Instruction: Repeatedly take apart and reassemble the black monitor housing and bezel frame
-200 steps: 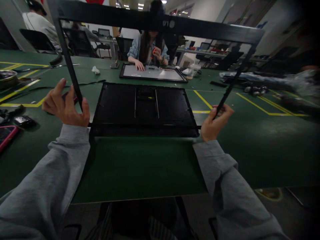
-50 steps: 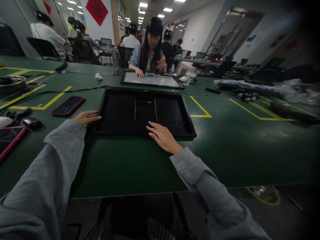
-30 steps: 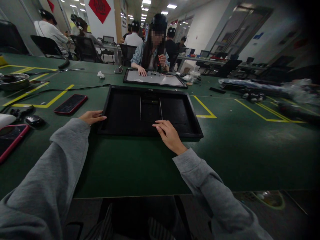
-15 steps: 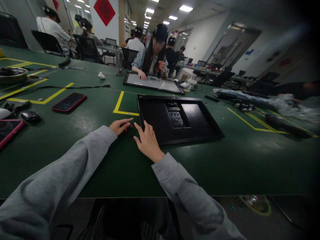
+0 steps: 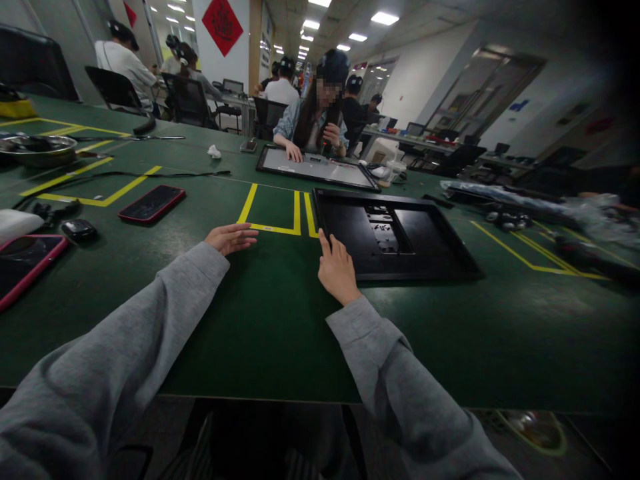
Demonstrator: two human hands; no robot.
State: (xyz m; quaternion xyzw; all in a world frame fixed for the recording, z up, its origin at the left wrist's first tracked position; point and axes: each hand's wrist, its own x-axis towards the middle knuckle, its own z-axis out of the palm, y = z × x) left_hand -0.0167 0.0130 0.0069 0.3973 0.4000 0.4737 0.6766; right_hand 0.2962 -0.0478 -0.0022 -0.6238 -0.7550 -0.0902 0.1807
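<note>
A black plastic monitor back cover [image 5: 345, 250] lies flat on the green table with its hollow inside facing up; a cut-out with metal parts shows in its middle. My right hand [image 5: 339, 265] is at the cover's left edge, fingers stretched forward along it, and seems to touch it without a grip around it. Farther left, my left hand [image 5: 231, 239] hovers at the table beside a yellow tape corner, its fingers extended and nothing in them. Both of my arms wear grey sleeves.
Across the table a person with a tool in one hand [image 5: 333, 135] works at a display panel [image 5: 345, 175]. To the left lie a red-edged phone [image 5: 153, 204], a pink-edged phone [image 5: 30, 260], a black mouse-like object [image 5: 79, 230] and a metal bowl [image 5: 43, 155]. Plastic-wrapped parts [image 5: 490, 195] lie at right.
The back cover has slid right, baring yellow tape at its left. My right hand has moved right with it, and my hands are farther apart. The view has shifted slightly.
</note>
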